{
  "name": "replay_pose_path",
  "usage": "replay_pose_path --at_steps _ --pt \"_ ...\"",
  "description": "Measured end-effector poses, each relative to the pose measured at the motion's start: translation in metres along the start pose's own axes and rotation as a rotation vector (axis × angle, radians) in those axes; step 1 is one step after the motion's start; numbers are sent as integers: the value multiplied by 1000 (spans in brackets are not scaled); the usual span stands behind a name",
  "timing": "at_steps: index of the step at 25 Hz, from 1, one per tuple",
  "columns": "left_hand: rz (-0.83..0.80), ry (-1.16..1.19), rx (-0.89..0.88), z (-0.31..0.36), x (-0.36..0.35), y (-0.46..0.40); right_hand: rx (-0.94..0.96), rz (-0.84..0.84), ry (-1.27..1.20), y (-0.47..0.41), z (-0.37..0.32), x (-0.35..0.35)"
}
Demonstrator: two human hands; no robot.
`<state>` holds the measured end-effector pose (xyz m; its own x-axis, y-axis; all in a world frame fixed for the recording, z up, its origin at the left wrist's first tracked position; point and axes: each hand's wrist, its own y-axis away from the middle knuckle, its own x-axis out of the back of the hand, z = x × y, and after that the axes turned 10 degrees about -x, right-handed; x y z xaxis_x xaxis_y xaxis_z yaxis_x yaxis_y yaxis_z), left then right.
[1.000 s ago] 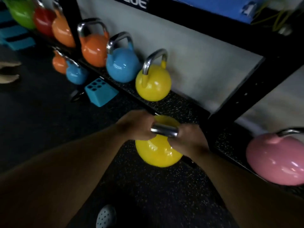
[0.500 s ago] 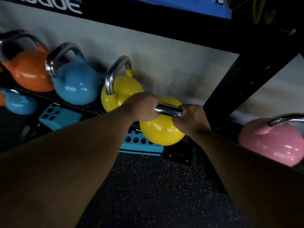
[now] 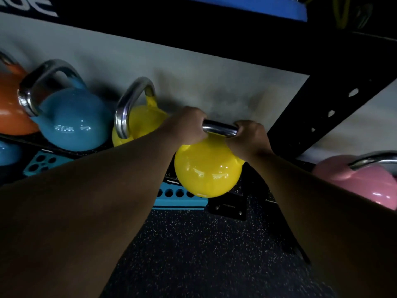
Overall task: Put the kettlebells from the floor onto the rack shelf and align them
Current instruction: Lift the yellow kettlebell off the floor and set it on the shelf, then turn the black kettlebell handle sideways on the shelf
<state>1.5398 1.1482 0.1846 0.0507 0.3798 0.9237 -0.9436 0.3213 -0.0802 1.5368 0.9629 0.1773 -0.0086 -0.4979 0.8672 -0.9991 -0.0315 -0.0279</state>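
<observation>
Count from this angle: two yellow kettlebells, two blue, one orange, one pink. The held yellow kettlebell hangs between both hands, off the floor and in front of the rack shelf, not on it. Left hand is clenched round the left end of its chrome handle, right hand wrapped round the right end, so the bar runs left to right between the fists with the ball straight below, handle up.

Just left of the left hand the second yellow kettlebell sits on the shelf, its handle loop turned edge-on to the camera. Further left along the shelf, a blue kettlebell and then an orange kettlebell, cut off by the frame edge. A smaller blue one peeks out lower left, might be on the floor, hard to say. Well right of the right hand, past the black upright, sits the pink kettlebell
</observation>
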Motion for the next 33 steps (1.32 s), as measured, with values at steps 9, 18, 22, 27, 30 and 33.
replay_pose_path --at_steps 9,18,22,27,30,33 --pt "87 83 35 2 -9 2 23 -72 -11 -3 4 2" --pt "68 85 -42 12 8 12 65 -71 -13 21 6 22" --pt "62 -67 -68 34 5 27 65 -46 -25 47 30 41" --pt "172 -355 -365 86 -10 52 93 -44 0 77 79 69" --pt "121 -366 -419 141 -33 50 94 -50 75 95 124 97" --pt "31 -377 -438 194 -56 32 72 -21 117 113 176 131"
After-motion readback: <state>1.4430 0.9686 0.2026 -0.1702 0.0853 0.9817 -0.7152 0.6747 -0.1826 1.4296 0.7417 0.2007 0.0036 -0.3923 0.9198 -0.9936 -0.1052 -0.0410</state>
